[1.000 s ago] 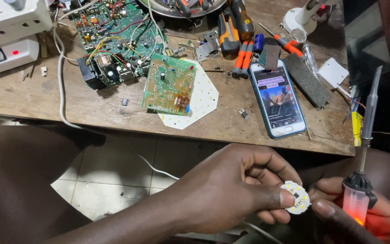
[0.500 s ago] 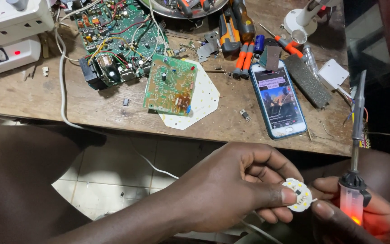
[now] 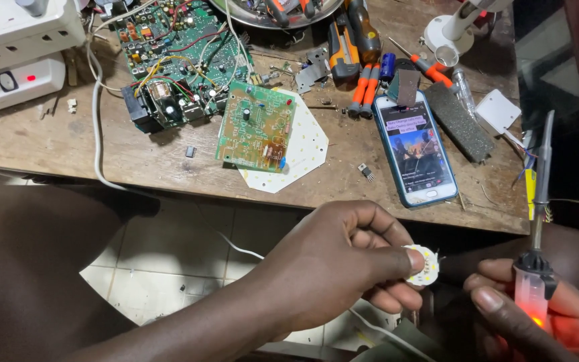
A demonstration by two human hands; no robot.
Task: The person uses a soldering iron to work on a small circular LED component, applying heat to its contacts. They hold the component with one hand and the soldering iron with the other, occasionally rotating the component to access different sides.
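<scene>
Down at six o'clock, closest of all, the left hand pinches a small round white board between thumb and fingers. Little yellow squares dot its face. It sits low in the middle, below the desk edge and over the tiled floor. This board looks thin, light and stiff, and I think its tiny parts could break. The bare rim is the best place to hold it, which is how the hand holds it.

Over at four o'clock, the right hand is closed around a soldering iron with a see-through handle that glows red. Its metal tip points up toward two o'clock, away from the board. That tip may be hot, so only the handle is safe to hold.

Farther up, the wooden desk is full of things. A phone with a lit screen lies at one o'clock. A green circuit board rests on a flat white plate with many sides at twelve o'clock. Beyond it, a bigger green circuit board with lots of wires sits at eleven o'clock. White power strips are at ten o'clock. Orange-handled tools lie at the far edge, near a grey file.
</scene>
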